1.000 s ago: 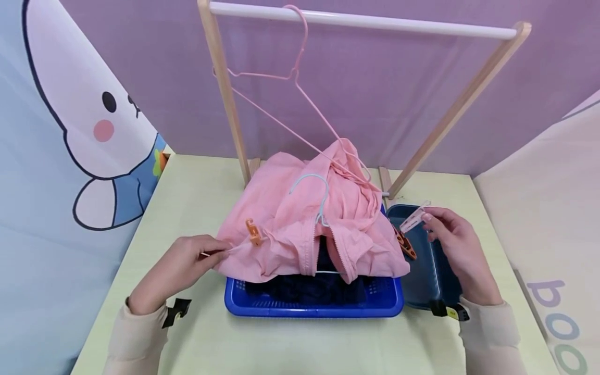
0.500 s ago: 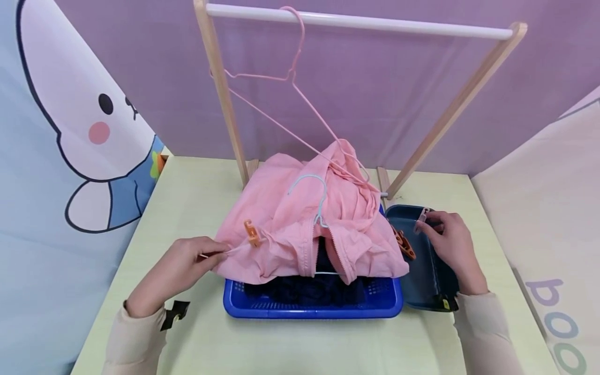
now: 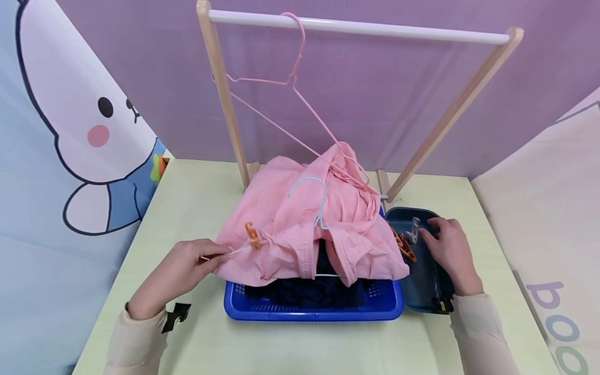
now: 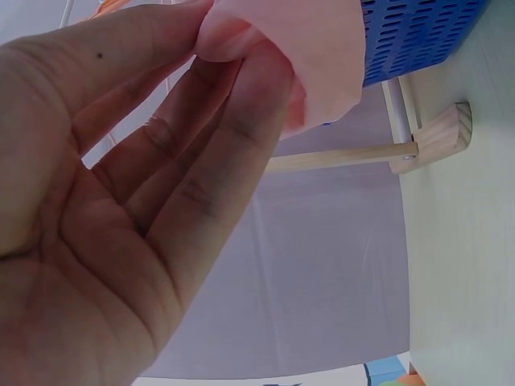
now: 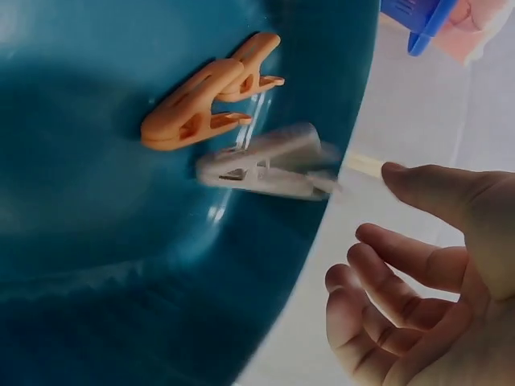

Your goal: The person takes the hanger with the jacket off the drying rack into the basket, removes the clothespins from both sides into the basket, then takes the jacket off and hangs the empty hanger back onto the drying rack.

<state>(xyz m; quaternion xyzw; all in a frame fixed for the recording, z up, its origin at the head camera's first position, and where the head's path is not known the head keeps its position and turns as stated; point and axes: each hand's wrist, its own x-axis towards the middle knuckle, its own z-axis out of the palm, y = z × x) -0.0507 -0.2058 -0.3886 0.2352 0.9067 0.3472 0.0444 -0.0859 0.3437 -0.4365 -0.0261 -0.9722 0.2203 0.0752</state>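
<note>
A pink zip jacket point(image 3: 281, 203) is spread over a blue basket point(image 3: 314, 315), with a light blue hanger point(image 3: 323, 200) inside its collar. My left hand point(image 3: 187, 260) pinches the jacket's left edge between thumb and fingers; the pinched cloth point(image 4: 314, 56) also shows in the left wrist view. An orange clothespin point(image 3: 252, 235) is clipped on the jacket near that hand. At the right, my right hand point(image 3: 447, 250) hangs over a dark teal tray point(image 3: 424, 294), fingers apart and holding nothing. Just off its fingertips, a translucent clothespin point(image 5: 261, 165), blurred, lies beside orange clothespins point(image 5: 193, 108) in the tray.
Behind the basket stands a wooden rack point(image 3: 222, 99) with a white rail point(image 3: 375, 30). A pink hanger point(image 3: 299, 52) hooks over the rail, its lower end on the jacket. Dark cloth point(image 3: 304, 292) lies in the basket.
My right hand has lowered to the tray and let go of the translucent clothespin, which was between its fingers before. The left hand keeps its pinch on the jacket.
</note>
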